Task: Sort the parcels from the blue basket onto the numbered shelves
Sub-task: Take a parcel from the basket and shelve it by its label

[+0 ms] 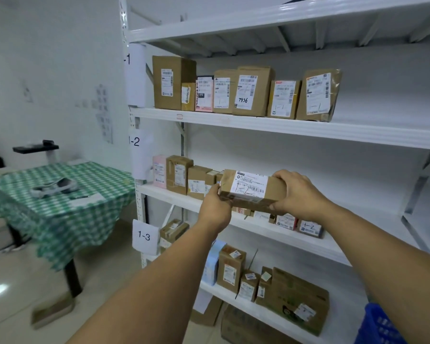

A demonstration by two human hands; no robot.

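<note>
I hold a long brown cardboard parcel (252,189) with a white label marked 1-2, level, just above the middle shelf (278,232). My left hand (215,209) grips its left end from below. Its right end is gripped by my right hand (297,192), fingers over the top. Paper tags on the rack's post read 1-2 (134,141) and 1-3 (144,235). A corner of the blue basket (380,326) shows at the bottom right. Several parcels (179,175) stand in a row on the middle shelf; the held parcel hides part of that row.
The top shelf (283,125) carries a row of upright brown parcels (253,91). More boxes (296,296) sit on the lower shelf and on the floor under it. A table with a green checked cloth (60,194) stands to the left, with a scanner-like device on it.
</note>
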